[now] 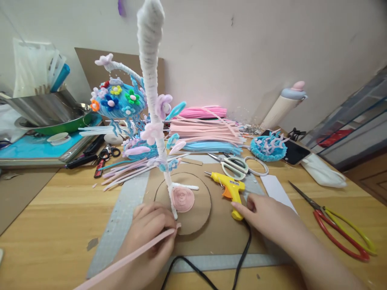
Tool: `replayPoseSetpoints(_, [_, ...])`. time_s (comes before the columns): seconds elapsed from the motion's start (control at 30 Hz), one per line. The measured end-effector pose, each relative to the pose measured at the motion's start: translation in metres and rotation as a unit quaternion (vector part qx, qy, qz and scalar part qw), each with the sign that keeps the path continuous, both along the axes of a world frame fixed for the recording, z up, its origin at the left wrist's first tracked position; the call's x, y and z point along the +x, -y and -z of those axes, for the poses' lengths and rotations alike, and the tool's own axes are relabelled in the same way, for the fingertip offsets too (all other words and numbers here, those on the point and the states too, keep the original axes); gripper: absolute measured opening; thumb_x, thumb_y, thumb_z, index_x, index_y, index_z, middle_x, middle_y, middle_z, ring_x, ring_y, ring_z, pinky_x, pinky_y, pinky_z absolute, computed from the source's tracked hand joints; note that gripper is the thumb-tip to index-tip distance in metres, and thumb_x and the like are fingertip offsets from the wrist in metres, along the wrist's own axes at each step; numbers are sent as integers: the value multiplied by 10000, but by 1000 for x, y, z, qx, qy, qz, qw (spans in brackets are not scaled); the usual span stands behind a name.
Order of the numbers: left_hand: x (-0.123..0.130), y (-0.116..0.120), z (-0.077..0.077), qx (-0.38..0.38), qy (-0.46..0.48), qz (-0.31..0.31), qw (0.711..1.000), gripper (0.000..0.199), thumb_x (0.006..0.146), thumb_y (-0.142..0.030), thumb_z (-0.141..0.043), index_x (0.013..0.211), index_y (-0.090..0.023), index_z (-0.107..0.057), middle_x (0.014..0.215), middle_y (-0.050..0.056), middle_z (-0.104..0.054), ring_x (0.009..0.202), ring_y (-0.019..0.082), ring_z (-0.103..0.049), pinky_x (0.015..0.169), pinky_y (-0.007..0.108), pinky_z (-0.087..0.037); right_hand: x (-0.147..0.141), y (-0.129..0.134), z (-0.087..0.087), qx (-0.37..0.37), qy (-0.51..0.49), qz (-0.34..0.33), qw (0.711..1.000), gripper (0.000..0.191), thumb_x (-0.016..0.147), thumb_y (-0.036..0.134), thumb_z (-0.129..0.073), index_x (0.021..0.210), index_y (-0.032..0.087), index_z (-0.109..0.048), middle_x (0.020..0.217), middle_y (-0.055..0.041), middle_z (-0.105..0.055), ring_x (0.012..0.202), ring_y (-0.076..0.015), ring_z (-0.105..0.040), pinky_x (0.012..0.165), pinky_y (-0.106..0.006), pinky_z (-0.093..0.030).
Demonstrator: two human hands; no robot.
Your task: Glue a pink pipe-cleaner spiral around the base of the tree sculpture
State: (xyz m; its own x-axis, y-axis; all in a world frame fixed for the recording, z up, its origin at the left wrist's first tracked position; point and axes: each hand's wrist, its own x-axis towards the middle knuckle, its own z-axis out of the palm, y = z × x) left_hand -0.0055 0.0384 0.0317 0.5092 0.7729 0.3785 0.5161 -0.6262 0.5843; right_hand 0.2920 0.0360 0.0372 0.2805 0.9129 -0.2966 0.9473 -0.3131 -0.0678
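My left hand (151, 237) is closed on a pale pink strip (130, 257), pinched near its end, just in front of a round cardboard disc (199, 221). On the disc stands a tall white fuzzy stem (149, 68) with lilac flowers and blue leaves. A flat pink coil (183, 199) lies against the stem's foot, beside a short white piece (189, 187). My right hand (256, 211) is at the handle of a yellow glue gun (229, 186), its thumb touching the grip; its other fingers are curled and partly hidden. The gun's nozzle points left.
Pink strip bundles (205, 131) and blue ones (208, 147) lie behind. White-handled scissors (234, 167), a tape ring (256, 166) and red-and-yellow scissors (341, 225) are nearby. A blue flowered piece (121, 100) stands back left. The black cord (242, 257) runs along the front.
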Motion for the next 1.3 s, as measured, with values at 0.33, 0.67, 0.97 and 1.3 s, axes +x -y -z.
replayPoseSetpoints(0.33, [-3,0,-4,-90,-2,9,996,154,886,-206,-488,762,-219,-577,758,10,-618,746,157,-574,701,293,-417,0,-13,24,120,-195,70,971,361,666,560,-633,591,234,-499,568,10,-547,526,-178,-492,468,-262,-228])
replayPoseSetpoints(0.67, [-8,2,-4,-99,32,2,995,159,876,-198,-492,745,-224,-579,736,4,-598,732,150,-558,680,264,-416,-7,7,-4,106,-704,112,693,383,825,525,-479,990,207,-615,626,31,-521,461,-91,-467,460,-206,-420])
replayPoseSetpoints(0.97, [-6,-3,0,-180,45,-135,973,166,848,-309,-521,734,-231,-611,731,-3,-634,712,172,-584,648,266,-423,-36,9,-5,-28,-799,116,589,181,801,318,-662,836,143,-689,772,-69,-675,435,-36,-476,391,-134,-324])
replayPoseSetpoints(1.3, [-10,-10,2,-236,91,-214,944,199,815,-405,-531,726,-244,-609,710,-30,-621,715,165,-562,638,241,-421,-57,29,7,-46,-608,51,791,522,820,651,-514,782,146,-640,508,40,-476,439,-81,-413,453,-209,-301])
